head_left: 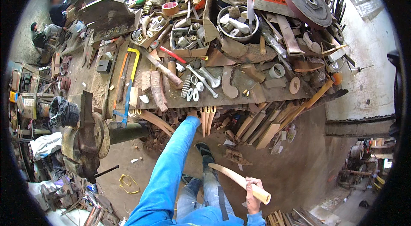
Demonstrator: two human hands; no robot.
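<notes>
My right hand (253, 194) is closed around the thick end of a long, curved, pale wooden piece (233, 176), low at the right in front of my legs. The piece narrows toward its far end, which points up and left. At the bench's front edge my left hand (194, 114) reaches forward, its fingers hidden beneath the edge. Just right of it, several slim wooden pieces with looped tops (208, 117) hang along the edge. Whether the left hand touches or grips anything cannot be seen.
The cluttered workbench (218, 102) holds a yellow-and-blue hacksaw frame (133, 70), a hammer (165, 71), a red-handled tool (172, 55) and a grinding wheel (307, 3). A large vise (81, 140) juts out at left. Wooden boards (267, 127) lean at right. A yellow cord (128, 183) lies on the floor.
</notes>
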